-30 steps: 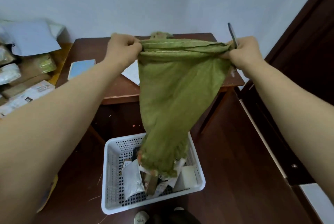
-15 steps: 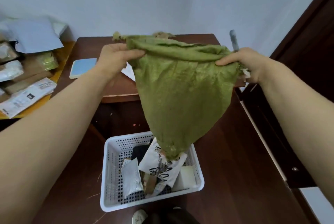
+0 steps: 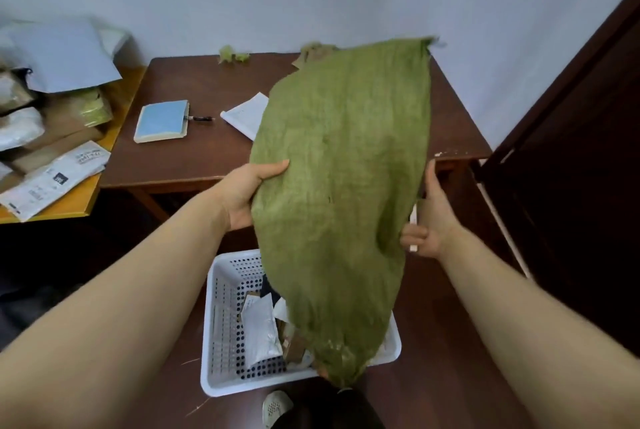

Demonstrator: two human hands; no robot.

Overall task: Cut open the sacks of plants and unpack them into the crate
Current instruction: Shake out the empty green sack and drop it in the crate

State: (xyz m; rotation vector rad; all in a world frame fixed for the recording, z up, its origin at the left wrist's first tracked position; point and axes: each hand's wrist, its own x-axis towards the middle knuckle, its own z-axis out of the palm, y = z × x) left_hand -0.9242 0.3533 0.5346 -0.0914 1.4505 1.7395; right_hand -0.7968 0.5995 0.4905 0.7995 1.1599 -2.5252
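Head view, sack-emptying stage.

- Sack [image 3: 346, 186]: green woven cloth, held in the air over the near edge of the desk [image 3: 194, 158] and the crate [image 3: 221, 324]. Half a second ago it hung from its upper edge and tapered straight down; it now lies tilted. Its long axis runs from the closed end, high at the far right, down to the frayed mouth, low and near. The mouth points down over the crate's near right corner.
- Left hand [image 3: 247, 193]: lower than before, clamped on the sack's left edge at mid-length, thumb across the front and fingers hidden behind.
- Right hand [image 3: 427, 217]: likewise lower, on the right edge at mid-length, thumb upright along the cloth. A slim pale tool [image 3: 413, 228] lies against its palm. The hands are apart, the sack's width between them.
- Crate: white, perforated, on the dark floor, holding pale packets [image 3: 261, 331] beside the sack's mouth.
- Desk, far side: blue notebook [image 3: 162, 120], white paper [image 3: 244, 113], green scraps [image 3: 233, 56].
- Far left: stacked parcels [image 3: 52, 179].
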